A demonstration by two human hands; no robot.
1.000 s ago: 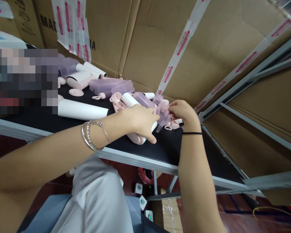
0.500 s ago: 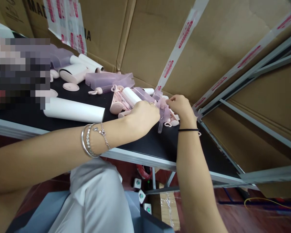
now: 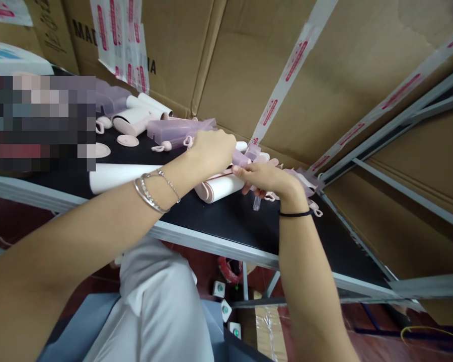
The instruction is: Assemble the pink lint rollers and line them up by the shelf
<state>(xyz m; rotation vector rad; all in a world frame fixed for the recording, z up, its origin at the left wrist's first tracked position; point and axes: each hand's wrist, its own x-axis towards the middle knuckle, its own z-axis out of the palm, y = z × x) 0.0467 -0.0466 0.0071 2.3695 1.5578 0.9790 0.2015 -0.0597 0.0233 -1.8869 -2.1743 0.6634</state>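
Observation:
My left hand (image 3: 210,149) reaches over a pile of pink and white plastic parts on the black tabletop (image 3: 226,218); its fingers curl down behind the pile and what they grip is hidden. My right hand (image 3: 266,178) is closed on a pink handle piece with a clear plastic stem (image 3: 256,203) hanging below the fingers. A white roll with a pink end (image 3: 219,189) lies just under both hands. Translucent purple covers (image 3: 173,129) lie behind my left hand.
A long white roll (image 3: 117,176) lies at the left of the table. More white rolls (image 3: 136,118), pink discs (image 3: 127,141) and loose pink handles are spread towards the back left. Cardboard boxes with printed tape (image 3: 283,85) wall the far side. A metal frame (image 3: 392,120) stands on the right.
My left hand moved up and back over the pile. My right hand dropped lower and leftwards with the pink piece. The white roll now lies exposed beneath the hands.

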